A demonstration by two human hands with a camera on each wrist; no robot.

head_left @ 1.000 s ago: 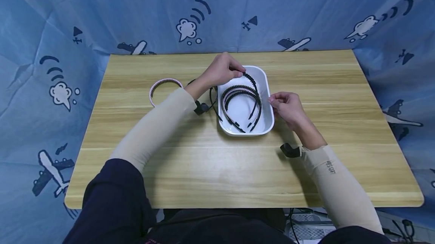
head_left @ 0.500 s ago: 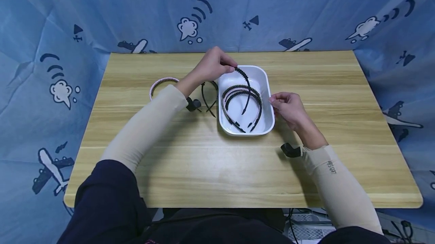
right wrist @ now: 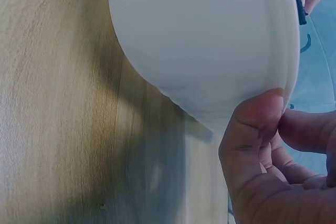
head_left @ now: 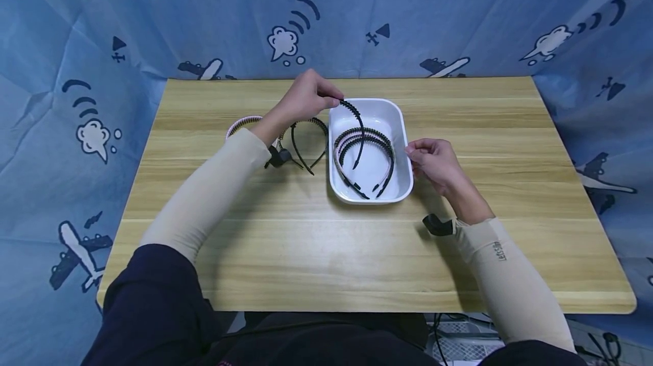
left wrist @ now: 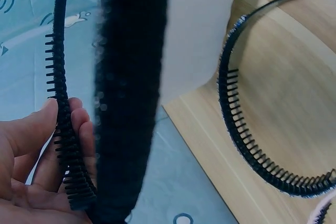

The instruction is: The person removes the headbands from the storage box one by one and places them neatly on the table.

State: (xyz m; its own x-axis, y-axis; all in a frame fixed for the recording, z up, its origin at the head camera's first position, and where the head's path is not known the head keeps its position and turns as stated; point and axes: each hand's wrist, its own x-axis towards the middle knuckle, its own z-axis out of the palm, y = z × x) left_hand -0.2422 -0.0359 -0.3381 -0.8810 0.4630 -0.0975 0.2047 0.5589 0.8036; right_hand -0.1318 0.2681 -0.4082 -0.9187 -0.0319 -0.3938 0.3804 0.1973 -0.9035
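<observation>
My left hand (head_left: 308,96) is over the back left of a white plastic basin (head_left: 381,112). Its thumb and fingers pinch a black toothed headband (head_left: 361,133), whose free end hangs down over the basin's inside. In the left wrist view the thumb presses on the teeth of the held headband (left wrist: 60,66). Several headbands (head_left: 391,156), black and pale pink, lie nested in the basin. At the right side, my right hand (head_left: 433,161) pinches the basin's rim between thumb and fingers. The right wrist view shows these fingers (right wrist: 247,124) at the rim.
Left of the basin, a dark headband (head_left: 321,124) lies on the wooden table (head_left: 326,252). A pink headband (head_left: 240,123) lies farther left, partly hidden by my left forearm. Blue patterned cloth (head_left: 224,20) hangs behind the table.
My left hand has moved left with the black headband, from over the basin's middle toward its left edge. The right hand stays at the rim.
</observation>
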